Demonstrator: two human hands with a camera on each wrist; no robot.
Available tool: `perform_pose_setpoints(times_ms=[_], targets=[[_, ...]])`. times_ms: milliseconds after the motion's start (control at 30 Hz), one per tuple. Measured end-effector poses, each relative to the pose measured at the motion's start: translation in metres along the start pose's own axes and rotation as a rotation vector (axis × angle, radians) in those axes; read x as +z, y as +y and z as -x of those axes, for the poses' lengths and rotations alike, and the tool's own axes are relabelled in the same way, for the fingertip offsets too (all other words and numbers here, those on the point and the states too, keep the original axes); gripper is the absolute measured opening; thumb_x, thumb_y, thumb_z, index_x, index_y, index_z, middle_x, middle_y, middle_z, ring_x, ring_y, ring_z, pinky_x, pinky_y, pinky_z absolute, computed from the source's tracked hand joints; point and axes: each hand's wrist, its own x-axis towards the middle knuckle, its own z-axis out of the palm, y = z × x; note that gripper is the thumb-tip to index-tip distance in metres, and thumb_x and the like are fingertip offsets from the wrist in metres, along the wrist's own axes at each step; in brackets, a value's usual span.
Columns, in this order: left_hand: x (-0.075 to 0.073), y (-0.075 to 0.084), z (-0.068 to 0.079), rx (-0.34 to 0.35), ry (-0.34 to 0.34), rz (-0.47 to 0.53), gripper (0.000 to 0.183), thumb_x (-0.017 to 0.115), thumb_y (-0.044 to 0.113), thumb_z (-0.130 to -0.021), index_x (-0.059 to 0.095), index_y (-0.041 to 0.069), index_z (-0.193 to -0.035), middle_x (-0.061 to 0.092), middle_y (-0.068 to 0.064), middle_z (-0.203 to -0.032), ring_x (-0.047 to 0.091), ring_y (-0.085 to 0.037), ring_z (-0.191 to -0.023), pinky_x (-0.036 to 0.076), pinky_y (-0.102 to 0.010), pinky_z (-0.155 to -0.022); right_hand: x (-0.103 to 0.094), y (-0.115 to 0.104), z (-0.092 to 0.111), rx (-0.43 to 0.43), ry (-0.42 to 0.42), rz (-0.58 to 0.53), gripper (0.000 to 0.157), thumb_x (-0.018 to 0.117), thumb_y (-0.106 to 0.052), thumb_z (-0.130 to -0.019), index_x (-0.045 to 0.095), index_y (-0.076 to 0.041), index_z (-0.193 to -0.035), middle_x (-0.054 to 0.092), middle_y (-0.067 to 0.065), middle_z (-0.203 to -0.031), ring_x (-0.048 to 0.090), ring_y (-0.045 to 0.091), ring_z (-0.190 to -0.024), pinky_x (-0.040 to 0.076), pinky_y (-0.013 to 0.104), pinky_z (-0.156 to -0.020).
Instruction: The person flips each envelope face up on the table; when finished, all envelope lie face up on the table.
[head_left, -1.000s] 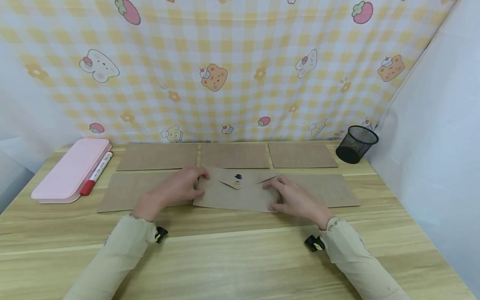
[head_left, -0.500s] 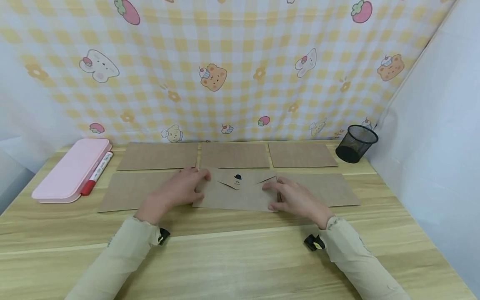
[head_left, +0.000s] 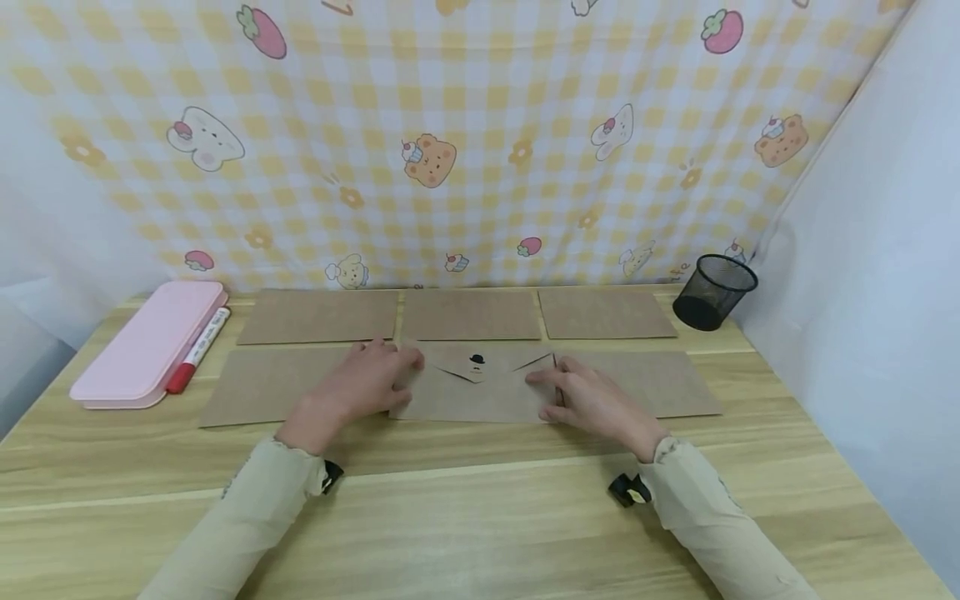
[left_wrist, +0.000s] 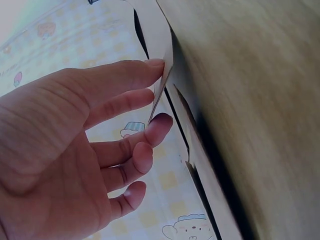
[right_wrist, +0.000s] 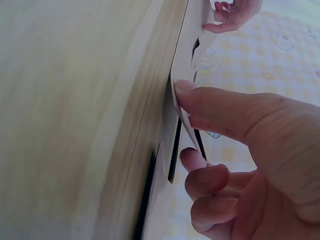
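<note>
One brown rectangular paper envelope (head_left: pixel 476 404) (probably light, easily creased; best held by side edges), pinched between barely parted fingers (left_wrist: pixel 159 128): left hand (head_left: pixel 360 382) at nine o'clock, right hand (head_left: pixel 594 400) at three.

Presents plain brown at the envelope (head_left: pixel 465 402), marked with a small black hat motif (head_left: pixel 477 359) (moustache-like stroke below). Repeats matching brown across the surrounding paper rectangles (head_left: pixel 470 315). Shows yellow-tan wood grain, streaked paler, along the table (head_left: pixel 465 533). Registers solid pink on the flat case (head_left: pixel 150 342), white barrel and red cap on the marker (head_left: pixel 198 350), black on the mesh cup (head_left: pixel 705 308). Displays yellow-and-white gingham on the backdrop (head_left: pixel 480 92), overprinted with pink strawberries (head_left: pixel 722 33), orange flowers (head_left: pixel 521 152) and tan bears (head_left: pixel 432 161). Records beige at both sleeves (head_left: pixel 251 504).
</note>
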Motion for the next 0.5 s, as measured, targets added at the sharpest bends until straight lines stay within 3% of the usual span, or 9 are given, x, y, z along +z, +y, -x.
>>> perform_pose_setpoints(times_ms=[300,400,500], targets=[[0.0012,-0.0053,-0.0007,0.064,0.003,0.003,0.027,0.071,0.016,-0.081,0.061,0.007,-0.105,0.057,0.0,-0.076,0.047,-0.019,-0.073,0.04,-0.043,-0.079,-0.002,-0.0035,-0.0052,0.034,-0.008,0.019,0.044,0.071,-0.024,-0.084,0.06,-0.008,-0.123,0.051,0.0,-0.083,0.041,0.011,-0.064,0.037,0.025,-0.053],[0.0049,-0.0079,-0.0008,0.07,0.0,-0.011,0.027,0.07,0.018,-0.083,0.06,0.008,-0.106,0.059,0.0,-0.079,0.048,-0.02,-0.077,0.04,-0.042,-0.082,-0.0009,-0.0036,-0.007,0.053,-0.013,0.032,0.043,0.07,-0.024,-0.084,0.06,-0.007,-0.122,0.054,0.002,-0.087,0.042,0.012,-0.065,0.038,0.026,-0.055],[0.0068,-0.0063,-0.0014,0.051,-0.014,-0.06,0.029,0.07,0.023,-0.084,0.062,0.01,-0.109,0.063,-0.003,-0.093,0.051,-0.026,-0.091,0.039,-0.047,-0.086,0.0014,-0.0022,-0.0064,0.066,-0.018,0.029,0.04,0.07,-0.023,-0.085,0.062,-0.006,-0.119,0.051,0.001,-0.086,0.041,0.012,-0.065,0.037,0.025,-0.054]])
